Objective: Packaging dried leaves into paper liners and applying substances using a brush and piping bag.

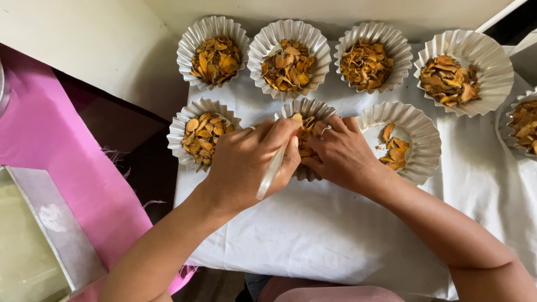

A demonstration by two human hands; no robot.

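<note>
Your left hand (pixel 246 162) was clamped on a white spoon-like stick (pixel 272 170) over the middle front paper cup (pixel 313 109) of orange dried slices (pixel 305 137). Your right hand (pixel 341 154) had fingers closed into that cup's slices. Neighbouring cup (pixel 417 126) was nearly empty; back-row cup (pixel 290 33) sat full. White cloth (pixel 335 235) was bare toward you; pink sheet (pixel 50 145) lay left.

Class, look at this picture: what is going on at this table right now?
A person works over a white cloth set with fluted white paper cups of dried orange-yellow slices. The left hand grips a slim white stick-like tool and the right hand rests on the middle front cup. The front cup to the right holds only a few slices; the others look fuller.
</note>
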